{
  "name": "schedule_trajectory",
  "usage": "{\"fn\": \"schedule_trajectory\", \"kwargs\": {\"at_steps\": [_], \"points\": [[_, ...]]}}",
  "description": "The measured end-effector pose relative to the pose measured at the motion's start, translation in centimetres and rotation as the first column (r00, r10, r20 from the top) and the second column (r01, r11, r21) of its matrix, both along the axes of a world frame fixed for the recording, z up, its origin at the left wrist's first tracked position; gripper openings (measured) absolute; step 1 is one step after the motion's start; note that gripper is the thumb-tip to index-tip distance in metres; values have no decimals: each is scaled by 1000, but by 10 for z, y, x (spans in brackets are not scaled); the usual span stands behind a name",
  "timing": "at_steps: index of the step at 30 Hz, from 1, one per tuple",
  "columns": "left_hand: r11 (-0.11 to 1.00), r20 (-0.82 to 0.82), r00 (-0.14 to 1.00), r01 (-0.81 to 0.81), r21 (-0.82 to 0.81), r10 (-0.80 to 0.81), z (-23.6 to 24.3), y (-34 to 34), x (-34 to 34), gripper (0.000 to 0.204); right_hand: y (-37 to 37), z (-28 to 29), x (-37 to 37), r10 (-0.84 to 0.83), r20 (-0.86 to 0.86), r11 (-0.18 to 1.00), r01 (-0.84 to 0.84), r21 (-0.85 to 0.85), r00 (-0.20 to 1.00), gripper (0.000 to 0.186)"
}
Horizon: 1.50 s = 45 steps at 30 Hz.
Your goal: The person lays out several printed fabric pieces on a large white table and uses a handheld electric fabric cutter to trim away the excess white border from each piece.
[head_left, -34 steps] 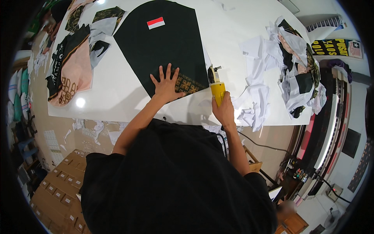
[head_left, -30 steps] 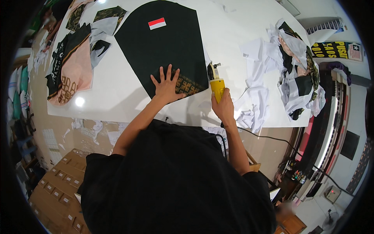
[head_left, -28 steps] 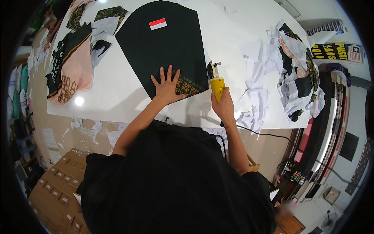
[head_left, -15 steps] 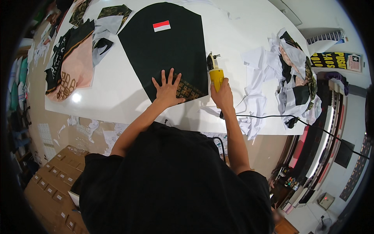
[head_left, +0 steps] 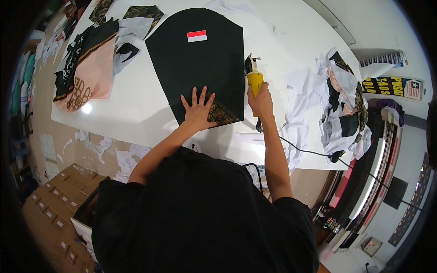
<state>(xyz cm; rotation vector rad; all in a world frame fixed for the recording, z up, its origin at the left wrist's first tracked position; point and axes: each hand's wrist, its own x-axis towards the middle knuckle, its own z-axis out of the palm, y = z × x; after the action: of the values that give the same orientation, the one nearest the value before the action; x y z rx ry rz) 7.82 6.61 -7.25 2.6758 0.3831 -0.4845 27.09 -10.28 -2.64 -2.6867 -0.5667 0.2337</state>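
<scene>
A dark green, nearly black fabric panel (head_left: pixel 195 63) with a curved far end lies flat on the white table. It bears a red-and-white patch (head_left: pixel 197 36) near the far end and a gold pattern at its near right corner. My left hand (head_left: pixel 198 113) presses flat on the panel's near part, fingers spread, beside the gold pattern. Wrapped around the yellow body of an electric fabric cutter (head_left: pixel 255 82) is my right hand (head_left: pixel 261 101). The cutter's dark head stands close along the panel's right edge; whether its blade touches cloth cannot be seen.
A black cord (head_left: pixel 300 149) runs from the cutter toward the right. White scraps (head_left: pixel 306 98) and a heap of mixed offcuts (head_left: pixel 346 109) lie at the right. Peach and black printed pieces (head_left: pixel 95 68) rest at the left. Brown cartons (head_left: pixel 59 204) stand at lower left.
My right hand has pushed the cutter farther from me along the panel's right edge. My left hand stays spread on the panel. The whole view has shifted slightly.
</scene>
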Motion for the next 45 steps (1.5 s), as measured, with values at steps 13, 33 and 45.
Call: {"fn": "schedule_trajectory", "kwargs": {"at_steps": [13,33,45], "points": [[965,-240,947,166,-203,-214,-24,16,-7,79,-17,17,5,-116,-102,993,115,-17,988,61],[691,670,601,-700,179,436,13,384,-3,65,-150,37,-185,-698,-49,709,700,87,714,54],[923,358,860,384,19,-365,-28,-30,108,68,-201,16,-181,-848,-332,262,872,414,412,56]]}}
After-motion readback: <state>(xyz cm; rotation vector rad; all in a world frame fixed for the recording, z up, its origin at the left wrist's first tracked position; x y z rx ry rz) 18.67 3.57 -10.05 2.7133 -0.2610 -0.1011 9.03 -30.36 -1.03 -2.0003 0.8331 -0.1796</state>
